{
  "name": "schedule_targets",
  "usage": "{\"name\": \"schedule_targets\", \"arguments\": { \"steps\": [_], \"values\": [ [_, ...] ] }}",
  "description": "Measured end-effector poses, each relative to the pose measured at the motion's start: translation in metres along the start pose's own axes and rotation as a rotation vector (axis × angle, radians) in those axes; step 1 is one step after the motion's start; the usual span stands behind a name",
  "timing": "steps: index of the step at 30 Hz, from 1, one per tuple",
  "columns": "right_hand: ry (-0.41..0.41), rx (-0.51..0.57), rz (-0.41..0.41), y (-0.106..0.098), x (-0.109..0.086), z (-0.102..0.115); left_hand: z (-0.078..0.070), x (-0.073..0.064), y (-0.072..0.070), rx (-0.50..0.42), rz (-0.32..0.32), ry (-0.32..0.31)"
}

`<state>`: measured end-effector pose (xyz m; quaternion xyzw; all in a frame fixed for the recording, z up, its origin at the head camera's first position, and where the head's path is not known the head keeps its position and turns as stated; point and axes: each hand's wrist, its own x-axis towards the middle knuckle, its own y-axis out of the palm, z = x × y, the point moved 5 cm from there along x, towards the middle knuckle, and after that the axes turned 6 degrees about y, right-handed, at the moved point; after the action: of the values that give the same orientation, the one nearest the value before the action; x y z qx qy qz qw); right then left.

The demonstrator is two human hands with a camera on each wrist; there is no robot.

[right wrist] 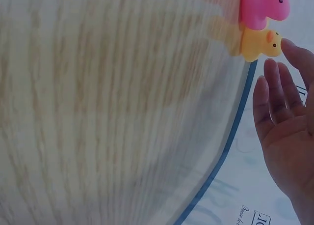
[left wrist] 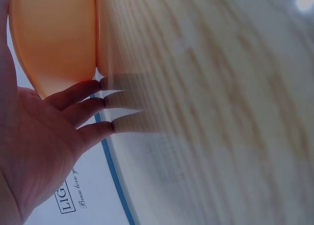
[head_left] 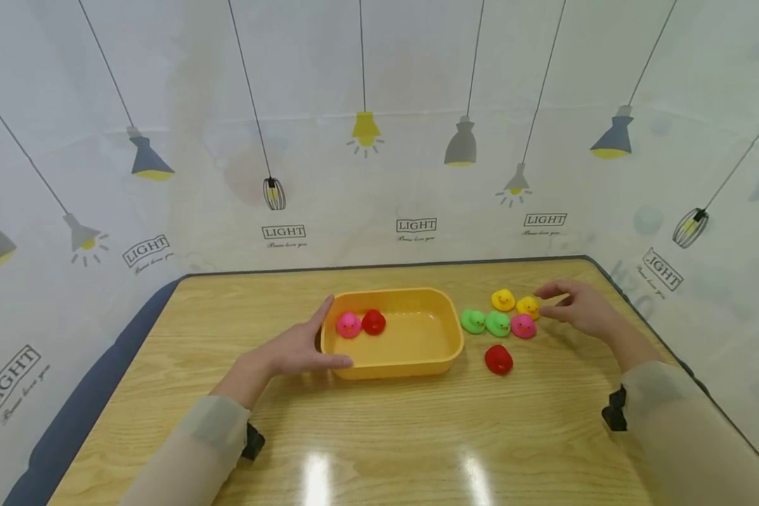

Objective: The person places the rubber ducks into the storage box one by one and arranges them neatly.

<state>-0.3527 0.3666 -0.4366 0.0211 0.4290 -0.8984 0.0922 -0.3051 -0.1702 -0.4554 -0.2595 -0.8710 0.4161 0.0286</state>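
My left hand (head_left: pixel 300 348) holds the left end of a yellow plastic basin (head_left: pixel 392 369), thumb along the front rim, index finger towards the back. In the left wrist view its other fingertips touch the table beside the basin. Inside the basin sit a pink rubber duck (head_left: pixel 348 325) and a red one. My right hand (head_left: pixel 578 307) is just right of a yellow rubber duck (head_left: pixel 528 307), fingers apart and nothing held. In the right wrist view the thumb tip is close to that duck's head; whether it touches, I cannot tell.
Right of the basin stand another yellow duck (head_left: pixel 502 300), two green ducks (head_left: pixel 473 321), a pink duck (head_left: pixel 523 326) and, nearer me, a red duck (head_left: pixel 499 360). The wooden table (head_left: pixel 386 436) ends at a dark-edged, lamp-patterned cloth (head_left: pixel 417 176) behind and at both sides.
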Motion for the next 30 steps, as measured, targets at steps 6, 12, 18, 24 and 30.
{"name": "schedule_targets", "arguments": {
  "steps": [6, 12, 18, 24, 30],
  "values": [
    [-0.007, -0.003, -0.008, 0.003, 0.004, -0.001, 0.0, 0.0, -0.001, -0.013, 0.001, -0.003],
    [0.015, 0.007, 0.0, 0.009, 0.006, -0.003, -0.001, 0.001, -0.001, -0.004, 0.004, 0.0],
    [0.04, 0.034, 0.01, 0.013, 0.008, -0.004, -0.001, 0.0, -0.001, -0.01, 0.01, -0.002],
    [0.041, 0.021, 0.009, 0.013, 0.011, -0.006, 0.0, -0.001, -0.001, -0.023, 0.008, -0.008],
    [0.044, -0.016, -0.003, 0.011, 0.01, -0.007, 0.0, -0.001, -0.001, -0.018, 0.009, -0.011]
  ]
}}
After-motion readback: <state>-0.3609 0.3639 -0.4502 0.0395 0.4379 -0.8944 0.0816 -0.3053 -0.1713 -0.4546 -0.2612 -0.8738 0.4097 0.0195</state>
